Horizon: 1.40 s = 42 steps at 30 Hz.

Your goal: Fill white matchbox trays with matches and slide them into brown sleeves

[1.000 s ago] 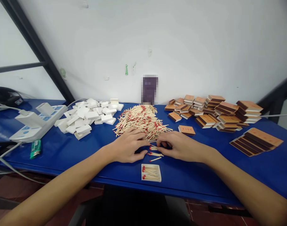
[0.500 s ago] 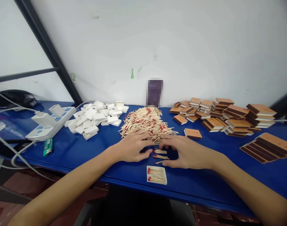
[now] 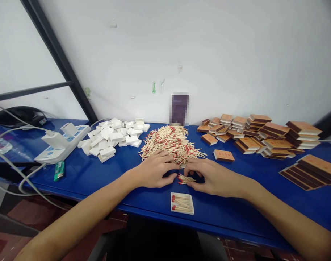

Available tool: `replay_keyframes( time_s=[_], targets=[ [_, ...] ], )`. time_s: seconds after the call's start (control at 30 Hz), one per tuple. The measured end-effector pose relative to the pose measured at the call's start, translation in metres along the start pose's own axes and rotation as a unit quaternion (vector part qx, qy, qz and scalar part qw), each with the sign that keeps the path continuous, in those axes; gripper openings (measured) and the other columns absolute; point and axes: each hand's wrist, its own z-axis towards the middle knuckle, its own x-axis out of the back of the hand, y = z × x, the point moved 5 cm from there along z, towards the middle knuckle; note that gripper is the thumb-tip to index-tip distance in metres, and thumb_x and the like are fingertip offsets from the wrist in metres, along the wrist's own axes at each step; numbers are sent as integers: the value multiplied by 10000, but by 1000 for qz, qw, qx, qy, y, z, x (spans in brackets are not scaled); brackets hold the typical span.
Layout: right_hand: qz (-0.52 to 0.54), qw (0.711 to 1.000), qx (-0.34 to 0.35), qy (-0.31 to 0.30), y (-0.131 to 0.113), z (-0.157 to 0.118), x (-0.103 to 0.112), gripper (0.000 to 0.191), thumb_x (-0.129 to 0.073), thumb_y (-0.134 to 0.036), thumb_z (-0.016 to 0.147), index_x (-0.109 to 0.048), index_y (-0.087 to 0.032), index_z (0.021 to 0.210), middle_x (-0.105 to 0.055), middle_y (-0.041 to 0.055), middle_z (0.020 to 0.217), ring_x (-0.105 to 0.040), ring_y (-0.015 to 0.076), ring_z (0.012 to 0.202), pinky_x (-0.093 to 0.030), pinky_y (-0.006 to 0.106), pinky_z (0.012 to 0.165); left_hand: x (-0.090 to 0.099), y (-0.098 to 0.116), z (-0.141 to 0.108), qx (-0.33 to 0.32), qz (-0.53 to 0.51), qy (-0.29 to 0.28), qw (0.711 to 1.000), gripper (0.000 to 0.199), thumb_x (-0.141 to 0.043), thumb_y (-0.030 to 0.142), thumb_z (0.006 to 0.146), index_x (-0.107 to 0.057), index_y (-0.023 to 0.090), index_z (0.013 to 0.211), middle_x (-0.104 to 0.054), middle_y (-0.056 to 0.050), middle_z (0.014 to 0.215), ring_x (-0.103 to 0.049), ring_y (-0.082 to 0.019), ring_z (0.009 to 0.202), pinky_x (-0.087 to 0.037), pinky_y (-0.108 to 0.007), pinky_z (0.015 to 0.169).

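A small bunch of red-headed matches (image 3: 185,179) lies on the blue table in front of me. My right hand (image 3: 213,177) has curled fingers on the far side of this bunch and its thumb on the near side, closing on the sticks. At the red heads, the thumb tip of my left hand (image 3: 156,169) is close by; its thumb and fingers are apart with nothing between them. Both hands' fingertips are near the front of a large heap of loose matches (image 3: 169,139). Nearer to me sits a white matchbox tray (image 3: 193,206) with several matches lying in it.
White empty trays (image 3: 116,137) are piled at the left. Orange-brown matchbox sleeves (image 3: 275,143) stand stacked at the right, with a single matchbox (image 3: 224,155) beside my right hand. A power strip (image 3: 47,155), cables and a green packet (image 3: 59,170) lie far left.
The separate little rows of matches and a single match have been drawn together into one bunch by my right thumb and fingers. My left hand has hardly moved.
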Motion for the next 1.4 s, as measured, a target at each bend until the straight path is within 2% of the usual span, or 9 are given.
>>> replay_keyframes(
  time_s=[0.17, 0.4, 0.57, 0.83, 1.03, 1.1, 1.4],
  targets=[
    [4, 1000, 2, 9, 4, 1, -3, 67, -612, -240, 871, -579, -199, 830, -595, -8, 829, -523, 132, 724, -386, 262, 652, -1, 2, 0, -3, -15, -20, 1000, 249, -528, 331, 931, -684, 178, 1051, -624, -54, 911, -547, -207, 898, -384, -338, 836],
    [13, 999, 14, 35, 6, 2, -10, 89, -579, -291, 924, -600, -205, 914, -598, 13, 907, -554, 148, 790, -417, 271, 692, -4, 1, 0, -6, -18, -16, 1000, 362, -607, 513, 892, -706, 182, 1000, -627, -50, 911, -550, -214, 913, -373, -345, 839],
    [-8, 999, 15, 37, 5, 3, -12, 156, -554, -335, 949, -637, -208, 985, -601, 35, 944, -577, 170, 825, -435, 289, 712, -4, 2, -1, -12, -11, 3, 1000, 241, -578, 389, 929, -702, 185, 960, -630, -45, 912, -552, -196, 906, -376, -326, 824],
    [-22, 998, 21, 53, 6, 4, -13, 133, -558, -286, 938, -657, -199, 916, -616, 33, 905, -591, 163, 800, -450, 286, 699, -4, 3, -1, -21, -11, 22, 999, 208, -562, 331, 935, -691, 177, 880, -636, -33, 864, -550, -178, 874, -384, -319, 831],
    [-51, 997, 13, 57, 4, 5, -14, 195, -527, -294, 961, -688, -199, 1016, -634, 65, 965, -614, 197, 869, -482, 321, 767, -2, 3, 0, -17, -15, 31, 999, 147, -594, 285, 908, -675, 178, 847, -638, -13, 832, -553, -167, 859, -376, -319, 821],
    [-59, 997, 13, 53, 3, 5, -15, 207, -502, -292, 973, -683, -195, 994, -633, 69, 971, -616, 201, 873, -484, 327, 772, -2, 3, 0, -13, -17, 29, 999, 134, -591, 272, 909, -671, 182, 851, -637, -8, 829, -555, -162, 852, -375, -315, 811],
    [-93, 995, -13, 43, 0, 7, -17, 72, -583, -150, 855, -640, -180, 887, -664, 55, 926, -617, 202, 825, -452, 312, 716, -4, 1, -1, -11, -14, 27, 999, 165, -599, 321, 910, -672, 180, 867, -642, -19, 851, -556, -170, 856, -369, -312, 814]
  ],
)
